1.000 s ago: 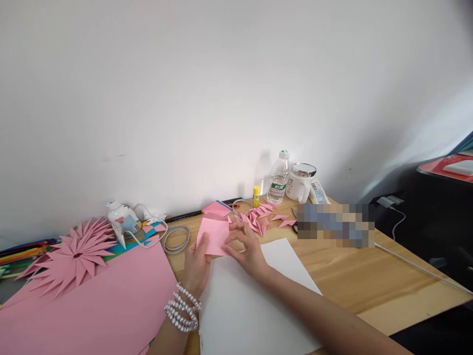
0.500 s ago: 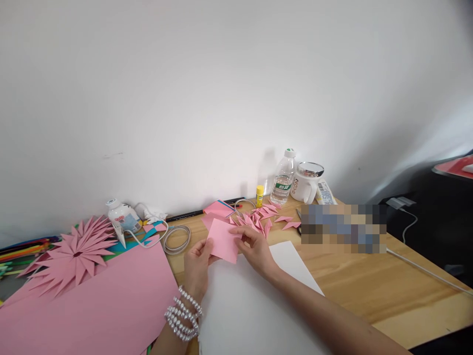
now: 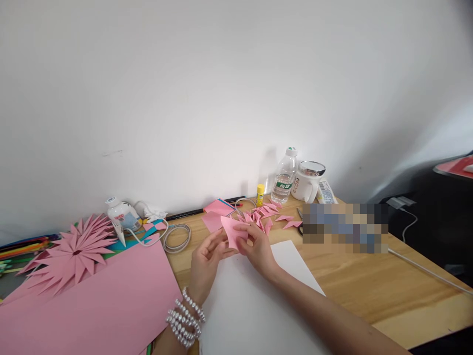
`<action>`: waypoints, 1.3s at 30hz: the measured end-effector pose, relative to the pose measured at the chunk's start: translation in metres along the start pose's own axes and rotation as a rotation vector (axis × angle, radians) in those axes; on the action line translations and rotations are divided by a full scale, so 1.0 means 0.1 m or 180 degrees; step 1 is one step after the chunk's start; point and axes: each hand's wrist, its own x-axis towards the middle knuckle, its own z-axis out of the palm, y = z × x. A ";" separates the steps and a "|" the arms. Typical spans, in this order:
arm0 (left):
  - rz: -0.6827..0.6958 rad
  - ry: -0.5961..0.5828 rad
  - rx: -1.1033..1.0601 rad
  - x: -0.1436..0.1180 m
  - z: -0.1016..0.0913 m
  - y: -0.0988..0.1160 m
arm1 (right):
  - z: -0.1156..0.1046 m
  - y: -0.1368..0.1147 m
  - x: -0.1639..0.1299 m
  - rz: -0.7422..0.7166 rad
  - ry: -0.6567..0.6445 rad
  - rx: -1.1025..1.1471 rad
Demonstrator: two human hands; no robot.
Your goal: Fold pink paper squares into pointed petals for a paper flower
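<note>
A small pink sheet of paper [image 3: 232, 231] is held up, slightly curved, above the white sheet [image 3: 254, 301]. My right hand [image 3: 254, 246] pinches its right side between thumb and fingers. Beside the paper's left and lower edge is my left hand [image 3: 207, 259], its thumb and fingers apart; whether they touch the paper I cannot tell. Strands of pearly beads [image 3: 185, 318] circle the left wrist. Just behind the right hand lies a pile of folded pink paper pieces [image 3: 262, 214].
A large pink sheet [image 3: 111, 305] and a spiky pink paper rosette [image 3: 76, 252] lie left. A coiled cable [image 3: 177, 239] rests nearby. Along the wall stand a white bottle [image 3: 123, 214], a yellow glue stick [image 3: 260, 195], a water bottle [image 3: 284, 177] and a white mug [image 3: 306, 182].
The left fingers have let go of the pink paper's left side and spread apart. The paper has turned and bent, shifting a little right in my right hand.
</note>
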 end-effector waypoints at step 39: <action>-0.0367 0.0559 -0.0537 0.10 -0.20 0.01 | -0.01 -0.12 -0.04 0.0051 -0.1669 0.0835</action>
